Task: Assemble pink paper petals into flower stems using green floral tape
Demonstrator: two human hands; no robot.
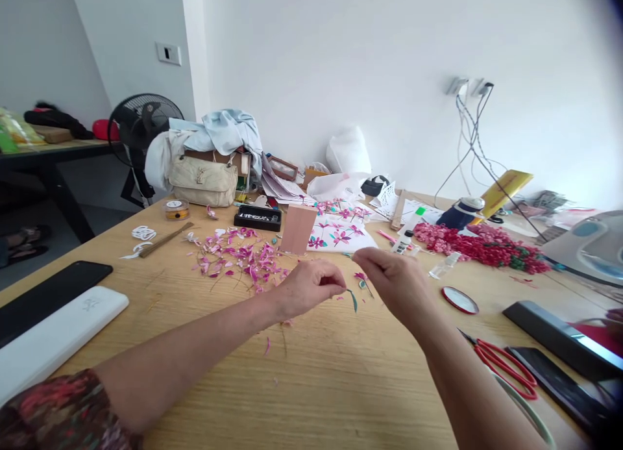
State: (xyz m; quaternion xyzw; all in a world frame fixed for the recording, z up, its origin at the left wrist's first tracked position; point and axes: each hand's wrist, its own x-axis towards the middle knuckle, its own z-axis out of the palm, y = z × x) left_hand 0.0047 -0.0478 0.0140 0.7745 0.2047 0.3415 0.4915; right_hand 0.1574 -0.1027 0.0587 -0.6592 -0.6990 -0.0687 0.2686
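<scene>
Between thumb and fingertips, my left hand (310,287) pinches the end of a small green leaf (354,302), which hangs down over the table. To its right, my right hand (395,280) is closed, thumb against bent fingers; whatever it may hold is hidden behind them. The two hands are close but apart. Beneath them lies a small pink flower with green parts (361,280). Loose pink petals and thin stems (256,262) are heaped beyond my left hand. A white sheet with pink and teal flowers (341,234) lies behind both hands, beside an upright wooden block (297,229).
Red-handled scissors (509,365), a round red-rimmed lid (460,300) and a clear bottle (444,265) are at right, near bunched red and pink flowers (487,247). A white power bank (73,333) and black phone (58,294) lie left. A black tray (257,218) stands behind the petals.
</scene>
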